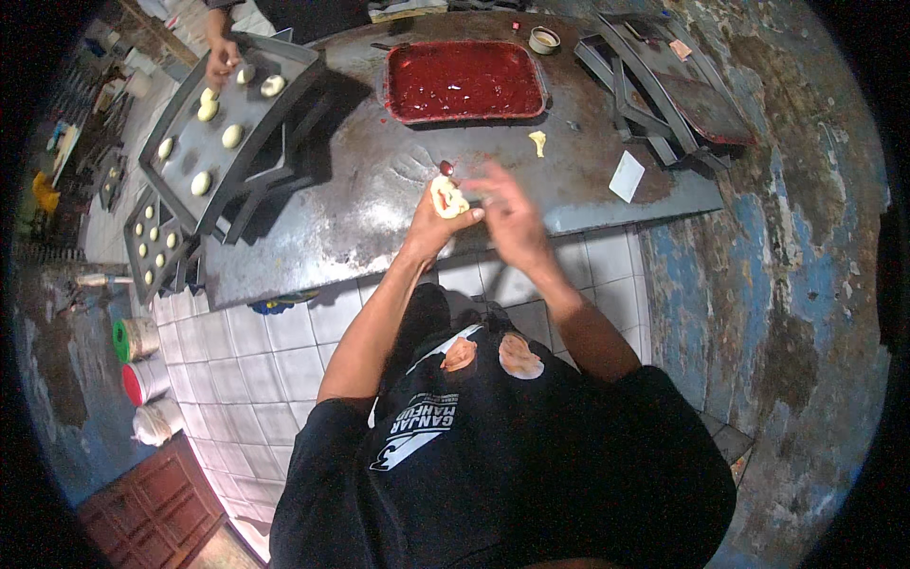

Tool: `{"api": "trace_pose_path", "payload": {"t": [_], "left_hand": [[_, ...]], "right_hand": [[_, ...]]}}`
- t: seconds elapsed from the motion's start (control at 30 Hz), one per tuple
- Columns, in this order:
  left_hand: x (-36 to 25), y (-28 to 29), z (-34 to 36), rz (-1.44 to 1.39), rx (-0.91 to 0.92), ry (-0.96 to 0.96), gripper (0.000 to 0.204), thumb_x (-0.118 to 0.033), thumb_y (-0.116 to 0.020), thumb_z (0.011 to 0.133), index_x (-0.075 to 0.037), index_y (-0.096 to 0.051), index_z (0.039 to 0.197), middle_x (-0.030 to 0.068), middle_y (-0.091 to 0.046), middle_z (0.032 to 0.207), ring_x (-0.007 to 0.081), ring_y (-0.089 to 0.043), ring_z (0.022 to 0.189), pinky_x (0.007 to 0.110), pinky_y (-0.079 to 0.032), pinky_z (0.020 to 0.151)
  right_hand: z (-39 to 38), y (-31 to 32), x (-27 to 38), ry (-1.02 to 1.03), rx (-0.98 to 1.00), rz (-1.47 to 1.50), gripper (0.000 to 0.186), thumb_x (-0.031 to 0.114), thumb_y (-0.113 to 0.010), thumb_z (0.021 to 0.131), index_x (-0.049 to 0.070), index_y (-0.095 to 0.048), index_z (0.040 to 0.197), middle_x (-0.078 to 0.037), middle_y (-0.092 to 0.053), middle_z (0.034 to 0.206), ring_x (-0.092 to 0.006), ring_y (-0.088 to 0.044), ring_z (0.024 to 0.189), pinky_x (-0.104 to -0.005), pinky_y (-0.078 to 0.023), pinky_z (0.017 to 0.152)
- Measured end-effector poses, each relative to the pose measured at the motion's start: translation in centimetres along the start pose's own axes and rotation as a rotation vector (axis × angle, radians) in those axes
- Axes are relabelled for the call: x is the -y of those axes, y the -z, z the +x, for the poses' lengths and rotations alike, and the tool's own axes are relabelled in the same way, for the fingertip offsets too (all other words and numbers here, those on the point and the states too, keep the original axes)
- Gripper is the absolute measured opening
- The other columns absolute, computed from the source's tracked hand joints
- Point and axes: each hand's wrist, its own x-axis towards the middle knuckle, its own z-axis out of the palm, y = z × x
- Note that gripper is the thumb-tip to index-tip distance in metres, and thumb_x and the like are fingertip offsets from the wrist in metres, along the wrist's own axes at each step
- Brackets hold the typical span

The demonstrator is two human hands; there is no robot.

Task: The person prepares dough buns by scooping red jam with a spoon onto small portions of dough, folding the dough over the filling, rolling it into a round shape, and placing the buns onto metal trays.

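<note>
My left hand is closed around a pale piece of dough with red filling showing inside it. A dark red lump shows at the top of that hand, just beyond the dough; what carries it is hard to make out. Close by on the right, my right hand is smeared by motion, its fingers stretched towards the dough and nothing visible in them. Both hands are above the near edge of the metal table. Beyond them lies a rectangular pan of glossy red filling.
Dough balls lie on a dark tray at the left, where another person's hand reaches in. A lower tray holds more balls. Stacked trays, a small bowl, a dough scrap and a white card are at the right.
</note>
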Motion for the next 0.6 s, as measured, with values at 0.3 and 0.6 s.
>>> {"api": "trace_pose_path", "payload": {"t": [0.3,0.6], "left_hand": [[-5.9,-5.1,-5.7,-0.241,0.071,0.191,0.033,-0.025,-0.074,0.092,-0.007,-0.060,0.116,0.0022,-0.065,0.100,0.0123,-0.061,0.087,0.028,-0.050,0.074],[-7.3,-4.8,-5.9,0.432,-0.022,-0.369,0.046,-0.036,-0.054,0.104,0.002,-0.066,0.126,0.0125,-0.073,0.109,0.0219,-0.067,0.102,0.033,-0.049,0.096]], "right_hand": [[-5.4,1.1,3.5,0.007,-0.029,0.067,0.053,0.003,-0.055,0.097,0.000,-0.034,0.145,-0.011,-0.070,0.118,-0.0282,-0.063,0.112,-0.0398,-0.046,0.102],[-5.0,0.6,3.5,-0.359,-0.332,0.994,0.070,0.001,-0.071,0.087,0.001,-0.029,0.143,-0.008,-0.064,0.101,-0.0156,-0.062,0.094,-0.0280,-0.048,0.090]]}}
